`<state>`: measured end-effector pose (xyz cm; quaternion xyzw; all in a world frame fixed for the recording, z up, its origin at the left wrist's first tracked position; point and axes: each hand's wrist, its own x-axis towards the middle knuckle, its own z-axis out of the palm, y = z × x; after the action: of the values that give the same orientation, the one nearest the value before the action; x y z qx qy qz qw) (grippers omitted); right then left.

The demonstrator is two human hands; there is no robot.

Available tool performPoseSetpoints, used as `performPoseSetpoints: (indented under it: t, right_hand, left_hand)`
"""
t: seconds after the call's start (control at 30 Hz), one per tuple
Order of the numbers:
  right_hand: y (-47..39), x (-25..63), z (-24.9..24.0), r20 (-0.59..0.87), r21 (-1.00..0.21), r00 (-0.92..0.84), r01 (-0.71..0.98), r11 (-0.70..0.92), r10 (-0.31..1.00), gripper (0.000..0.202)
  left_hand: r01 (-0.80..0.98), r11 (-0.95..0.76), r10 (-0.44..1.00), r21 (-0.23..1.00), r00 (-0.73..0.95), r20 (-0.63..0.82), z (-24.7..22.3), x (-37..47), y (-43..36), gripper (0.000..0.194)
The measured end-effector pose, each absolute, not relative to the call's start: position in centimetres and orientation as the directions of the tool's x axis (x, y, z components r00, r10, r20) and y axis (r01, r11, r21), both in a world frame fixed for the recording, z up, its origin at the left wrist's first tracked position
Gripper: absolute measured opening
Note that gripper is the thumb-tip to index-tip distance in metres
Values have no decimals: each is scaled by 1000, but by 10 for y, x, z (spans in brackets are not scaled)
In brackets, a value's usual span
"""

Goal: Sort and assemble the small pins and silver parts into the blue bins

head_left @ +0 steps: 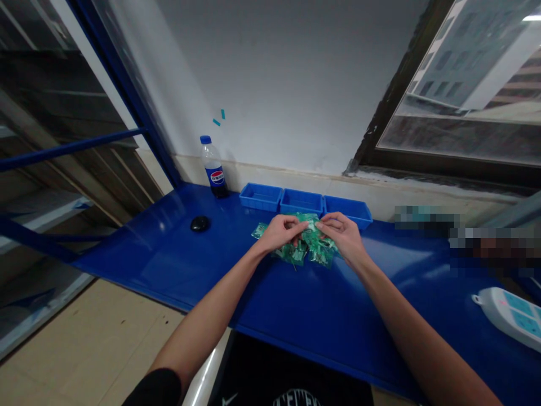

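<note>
Handling step: green packet (311, 224) over pile (296, 255).
Left hand (279, 232) and right hand (344, 235) pinch its edges; next move likely needs steady fingertips.

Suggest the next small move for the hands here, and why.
I'd probably lift the pinched green packet a little off the pile: the left hand and right hand both have fingertips at it, and it overlaps the other packets, making its edges hard to pick out.
</note>
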<state>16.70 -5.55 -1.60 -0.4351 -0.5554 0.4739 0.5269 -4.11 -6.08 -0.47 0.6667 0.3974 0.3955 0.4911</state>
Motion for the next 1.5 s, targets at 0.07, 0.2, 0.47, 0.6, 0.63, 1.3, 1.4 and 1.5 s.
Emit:
performPoseSetpoints:
  t: [0.07,0.2,0.47,0.6,0.63,1.3,1.4,1.5]
  right_hand:
    - [-46,164,-7,188,-981,-122,21,192,975,52]
    - [-32,159,12,190,-972,-240,91,217,952,43]
    - [-30,159,24,205,-962,-401,86,260,893,32]
    - [-28,166,23,164,-958,-430,143,247,888,29]
    - [-26,169,23,162,-950,-428,177,259,889,29]
    - [-11,224,22,-156,-123,-351,934,334,923,37]
    - [-14,220,22,-257,-61,-282,959,275,924,44]
    - [-13,219,22,-283,-63,-233,972,225,930,40]
  left_hand:
    - [175,-193,913,966,392,112,-3,-47,-60,51]
    - [155,-172,911,973,401,97,-1,-56,-58,54]
    - [55,-127,963,990,245,110,2,-58,-56,54]
    - [26,-79,951,997,300,67,1,-63,-55,50]
    - [9,-64,956,998,286,59,0,-65,-53,50]
    - [-78,-148,988,986,-49,144,-13,-46,-15,47]
    - [53,-233,971,971,60,230,-14,-37,-26,44]
    - [124,-281,958,952,96,270,-15,-32,-33,42]
